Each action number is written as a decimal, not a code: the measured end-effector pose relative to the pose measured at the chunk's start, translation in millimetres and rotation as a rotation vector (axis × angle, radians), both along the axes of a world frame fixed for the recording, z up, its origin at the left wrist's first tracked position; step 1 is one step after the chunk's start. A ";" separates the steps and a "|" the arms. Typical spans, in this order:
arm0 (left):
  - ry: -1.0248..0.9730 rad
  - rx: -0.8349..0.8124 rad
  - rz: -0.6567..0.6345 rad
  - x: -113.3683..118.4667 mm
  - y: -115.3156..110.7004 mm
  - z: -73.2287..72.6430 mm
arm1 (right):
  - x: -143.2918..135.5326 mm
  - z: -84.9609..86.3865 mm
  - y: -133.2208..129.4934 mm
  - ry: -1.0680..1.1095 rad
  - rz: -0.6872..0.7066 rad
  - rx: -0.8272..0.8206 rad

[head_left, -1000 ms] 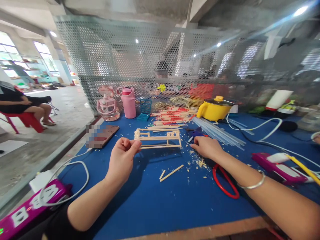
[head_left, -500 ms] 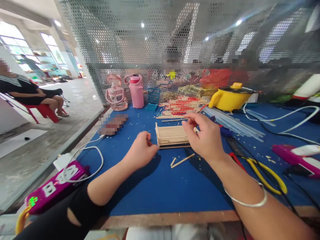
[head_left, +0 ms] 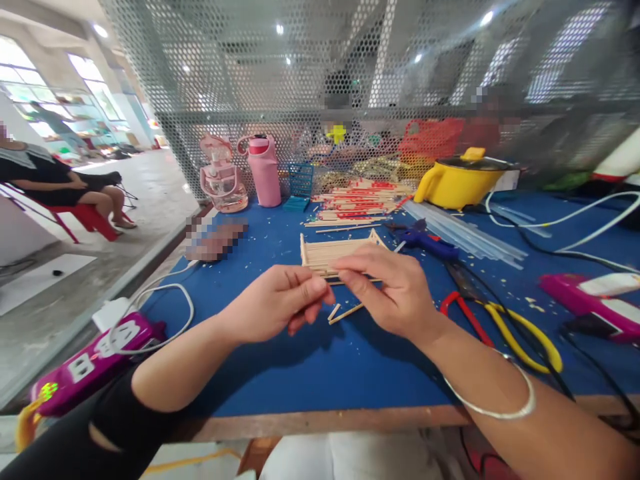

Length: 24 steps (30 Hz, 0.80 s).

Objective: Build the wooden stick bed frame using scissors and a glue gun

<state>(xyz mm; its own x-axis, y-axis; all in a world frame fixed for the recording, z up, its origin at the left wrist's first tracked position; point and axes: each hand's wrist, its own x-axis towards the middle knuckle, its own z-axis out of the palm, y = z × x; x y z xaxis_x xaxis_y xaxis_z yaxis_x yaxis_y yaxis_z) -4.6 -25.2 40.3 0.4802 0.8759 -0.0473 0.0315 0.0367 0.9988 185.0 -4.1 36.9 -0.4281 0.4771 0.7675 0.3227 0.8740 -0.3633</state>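
Note:
A small frame of pale wooden sticks [head_left: 320, 252] rests on the blue tabletop [head_left: 300, 380], partly covered by my fingers. My left hand [head_left: 285, 300] is in front of its left part, thumb and index finger pinched together. My right hand [head_left: 393, 287] is also pinched, its fingertips close to the left ones in front of the frame. Whatever lies between the fingertips is too small to make out. Just below the hands lie a loose stick [head_left: 347, 312] and a short piece.
Red-marked sticks [head_left: 357, 202] lie in a pile behind the frame. On the right are a blue glue gun [head_left: 430, 243], pliers [head_left: 523, 340], clear rods [head_left: 465, 233] and a yellow pot [head_left: 457, 187]. A purple power strip [head_left: 95, 360] and phone [head_left: 217, 241] are at left.
Both hands have come together in front of the stick frame; the right hand has left the frame's right end. The blue glue gun and the frame's right end now show.

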 end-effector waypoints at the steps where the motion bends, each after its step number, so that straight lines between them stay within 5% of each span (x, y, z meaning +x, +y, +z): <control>1: 0.020 -0.027 -0.046 0.6 -0.8 -3.2 | -0.8 1.0 -2.3 0.010 0.080 -0.094; 6: 0.032 -0.100 -0.095 -2.7 -2.7 -11.8 | -4.3 4.1 -7.3 0.055 0.332 -0.450; 13: 0.031 -0.125 -0.084 -3.7 -2.5 -14.3 | -10.4 -5.6 -5.7 0.217 0.326 -0.876; 20: 0.102 0.130 0.442 -4.2 25.5 -27.4 | 17.9 2.0 12.8 0.507 0.179 -0.919; 24: 0.336 0.174 0.572 -23.0 47.4 -36.2 | 27.0 3.1 23.1 0.536 0.064 -0.912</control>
<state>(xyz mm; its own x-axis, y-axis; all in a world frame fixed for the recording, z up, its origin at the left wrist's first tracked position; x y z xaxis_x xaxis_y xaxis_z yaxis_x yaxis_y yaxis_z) -27.6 22.2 4.1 -0.0765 0.9957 0.0520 0.3646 -0.0206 0.9309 212.0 19.0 40.0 -0.1843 0.9564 0.2264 -0.1105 0.2087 -0.9717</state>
